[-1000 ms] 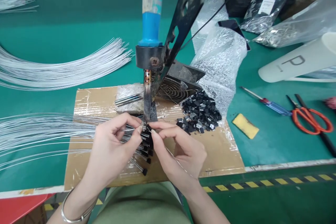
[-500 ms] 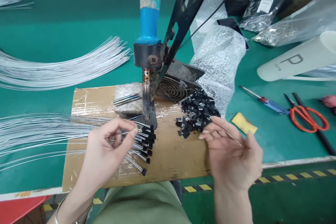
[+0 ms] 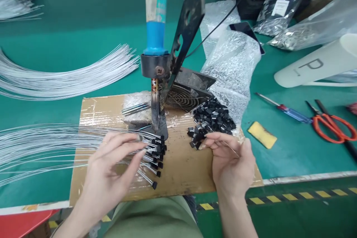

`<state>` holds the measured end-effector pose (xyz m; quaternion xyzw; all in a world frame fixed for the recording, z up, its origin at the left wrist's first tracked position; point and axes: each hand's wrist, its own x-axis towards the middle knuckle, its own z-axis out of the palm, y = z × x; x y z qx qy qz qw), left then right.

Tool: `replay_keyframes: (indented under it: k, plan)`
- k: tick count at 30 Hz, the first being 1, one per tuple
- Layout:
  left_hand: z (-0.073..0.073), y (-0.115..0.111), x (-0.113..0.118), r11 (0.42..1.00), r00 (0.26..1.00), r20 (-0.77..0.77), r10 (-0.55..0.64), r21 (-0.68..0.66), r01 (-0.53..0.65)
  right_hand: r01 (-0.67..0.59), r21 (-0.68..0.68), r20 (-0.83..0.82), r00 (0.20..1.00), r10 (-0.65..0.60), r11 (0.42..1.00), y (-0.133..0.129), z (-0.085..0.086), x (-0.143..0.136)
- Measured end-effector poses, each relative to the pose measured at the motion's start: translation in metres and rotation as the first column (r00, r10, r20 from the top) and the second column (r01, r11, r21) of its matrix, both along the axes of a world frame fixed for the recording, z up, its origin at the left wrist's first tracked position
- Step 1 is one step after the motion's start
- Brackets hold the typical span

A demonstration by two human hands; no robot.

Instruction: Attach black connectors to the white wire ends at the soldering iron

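My left hand [image 3: 111, 163] is over a bundle of thin white wires [image 3: 55, 139] whose ends carry black connectors [image 3: 154, 185]. Its thumb and fingers are apart, with nothing visibly gripped between them. My right hand [image 3: 232, 160], palm turned up, holds a thin metal pick [image 3: 230, 147] lying across its fingers. The pick's tip points at a heap of small black connector housings [image 3: 213, 115] beside the fingertips. Between the hands stands a blue-handled soldering iron [image 3: 156, 41], clamped upright with its tip down near the wire ends.
A cardboard sheet [image 3: 178, 178] lies under the work. Behind it are a small fan [image 3: 184, 96] and solder sticks [image 3: 135, 108]. More white wires [image 3: 69, 80] lie at left. At right are a yellow sponge [image 3: 262, 134], a screwdriver [image 3: 292, 113], orange-handled scissors [image 3: 331, 128] and a white cup [image 3: 312, 61].
My left thumb and fingers have parted from a pinch at the wire ends. My right hand has moved left with the pick, closer to the black housings. The view has shifted slightly.
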<state>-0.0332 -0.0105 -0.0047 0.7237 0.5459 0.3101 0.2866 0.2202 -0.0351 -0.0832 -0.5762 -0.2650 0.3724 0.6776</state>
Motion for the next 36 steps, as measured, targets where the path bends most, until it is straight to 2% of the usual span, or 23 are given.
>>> replay_keyframes:
  k: [3, 5, 6, 9, 11, 14, 17, 22, 27, 32, 36]
  plan:
    - [0.01, 0.017, -0.027, 0.99, 0.992, -0.06, 0.108, 0.094, -0.102, -0.013, 0.003, -0.01, 1.0, 0.013, 1.0, -0.002, -0.001, 0.0]
    - [0.011, 0.047, -0.049, 0.968, 0.958, -0.205, 0.2, 0.194, -0.161, -0.024, 0.009, -0.016, 1.0, 0.024, 1.0, -0.003, -0.002, -0.001]
    - [0.009, 0.067, -0.06, 0.964, 0.918, -0.333, 0.214, 0.222, -0.144, -0.028, 0.01, -0.018, 0.999, 0.028, 1.0, -0.003, -0.003, -0.001]
    - [-0.007, 0.135, -0.088, 0.955, 0.878, -0.406, 0.254, 0.251, -0.16, -0.027, 0.013, -0.014, 1.0, 0.028, 1.0, -0.004, -0.007, 0.0]
    - [-0.022, 0.174, -0.101, 0.971, 0.877, -0.447, 0.178, 0.221, -0.085, -0.028, 0.009, -0.008, 1.0, 0.028, 1.0, -0.004, -0.009, 0.0]
    - [-0.04, 0.206, -0.109, 0.981, 0.884, -0.45, 0.123, 0.189, -0.041, -0.037, -0.004, 0.001, 0.999, 0.037, 0.999, -0.004, -0.01, -0.001]
    - [-0.045, 0.209, -0.114, 0.98, 0.905, -0.404, 0.133, 0.191, -0.059, -0.044, -0.028, 0.017, 0.999, 0.044, 0.999, -0.004, -0.009, -0.002]
    - [-0.036, 0.195, -0.123, 0.959, 0.933, -0.273, 0.233, 0.225, -0.174, -0.07, -0.046, 0.021, 0.997, 0.071, 0.996, -0.004, -0.004, -0.005]
    - [-0.02, 0.186, -0.123, 0.941, 0.943, -0.131, 0.305, 0.194, -0.278, -0.121, -0.026, -0.048, 0.992, 0.12, 0.992, -0.011, -0.006, -0.004]
    - [-0.002, 0.182, -0.108, 0.923, 0.938, -0.006, 0.346, 0.18, -0.34, -0.267, -0.046, -0.093, 0.96, 0.262, 0.962, -0.018, -0.01, -0.004]
    - [0.023, 0.167, -0.099, 0.921, 0.937, 0.023, 0.349, 0.173, -0.348, -0.349, -0.064, -0.062, 0.936, 0.346, 0.935, -0.018, -0.009, -0.003]
